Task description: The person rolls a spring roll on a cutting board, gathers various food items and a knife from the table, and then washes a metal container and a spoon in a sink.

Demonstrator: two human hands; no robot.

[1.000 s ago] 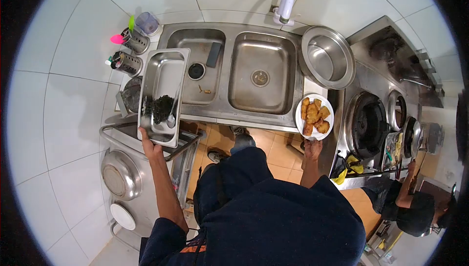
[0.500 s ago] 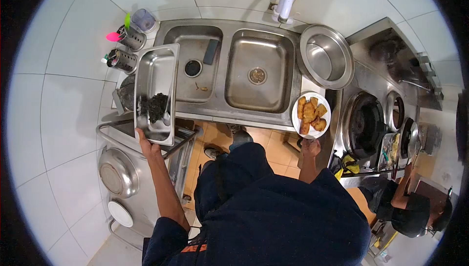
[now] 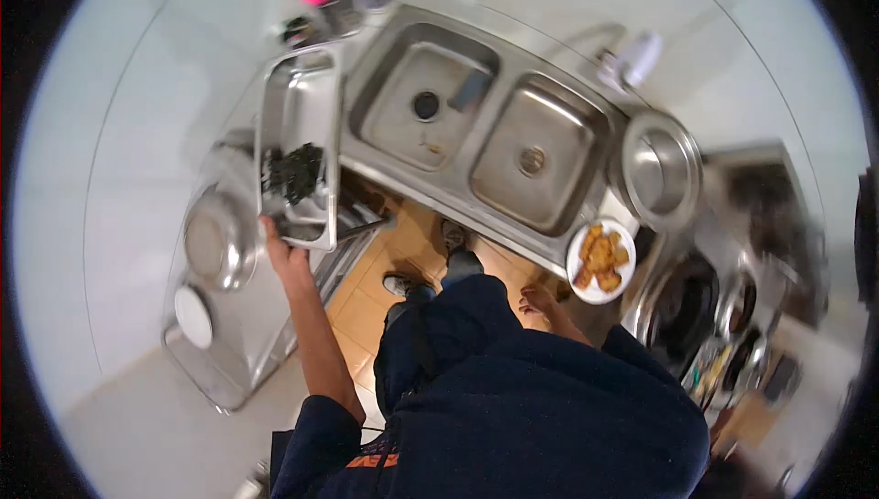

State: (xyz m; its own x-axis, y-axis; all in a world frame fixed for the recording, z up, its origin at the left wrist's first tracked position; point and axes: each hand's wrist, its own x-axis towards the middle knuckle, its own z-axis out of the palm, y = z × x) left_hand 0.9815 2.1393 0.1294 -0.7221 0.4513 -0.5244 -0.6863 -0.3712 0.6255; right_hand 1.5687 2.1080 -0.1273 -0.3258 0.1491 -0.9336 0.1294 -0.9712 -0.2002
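Note:
My left hand (image 3: 287, 254) grips the near end of a long, deep steel pan (image 3: 301, 105). A clump of dark green leafy food (image 3: 298, 172) lies in the pan, toward its near half. At the counter's right end, a white plate (image 3: 578, 244) carries several golden-brown fried pieces (image 3: 600, 259). My right hand (image 3: 539, 300) hangs left of and below that plate, apart from it. Its fingers are loosely bent and spread, with nothing in them.
A double sink (image 3: 478, 153) lies ahead, its faucet (image 3: 632, 61) on the wall. Right are a large steel pot (image 3: 661, 169) and a stove with a dark wok (image 3: 679, 307). Left, a steel trolley (image 3: 233, 352) holds a steel bowl (image 3: 218, 241) and white plate (image 3: 193, 316).
My right hand has let go of the plate of fried pieces and drawn back to the left. The view has turned, tilting the sink. My left hand still holds the pan.

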